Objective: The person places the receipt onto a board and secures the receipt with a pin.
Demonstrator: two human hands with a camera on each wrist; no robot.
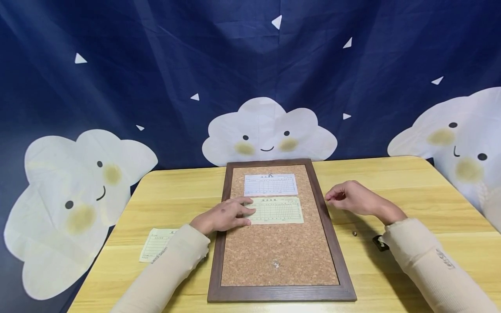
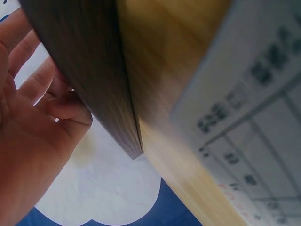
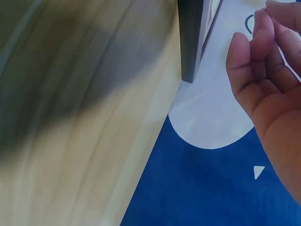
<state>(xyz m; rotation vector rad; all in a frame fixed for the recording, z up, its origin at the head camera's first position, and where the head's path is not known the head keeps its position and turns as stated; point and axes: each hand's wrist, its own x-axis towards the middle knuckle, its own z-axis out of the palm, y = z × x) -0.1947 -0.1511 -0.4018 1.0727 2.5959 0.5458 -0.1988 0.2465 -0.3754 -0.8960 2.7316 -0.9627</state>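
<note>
My left hand (image 1: 227,214) lays its extended fingers on the left end of a pale green printed slip (image 1: 275,211). That slip lies across a cork board (image 1: 274,248) with a dark wood frame (image 2: 89,66). Above it on the cork is a white printed slip (image 1: 271,186), with a small pin (image 1: 270,175) at its top edge. Just outside the frame's right side, my right hand (image 1: 352,198) holds thumb and forefinger pinched together. In the right wrist view a tiny dark speck shows at the fingertips of the right hand (image 3: 268,61); I cannot tell what it is.
Another printed slip (image 1: 156,244) is on the table, partly under the left sleeve (image 1: 172,256). To the board's right are a small brass-coloured tack (image 1: 354,233) and a black object (image 1: 379,243) by the right sleeve. A clear, shiny bit (image 1: 275,264) sits low on the cork.
</note>
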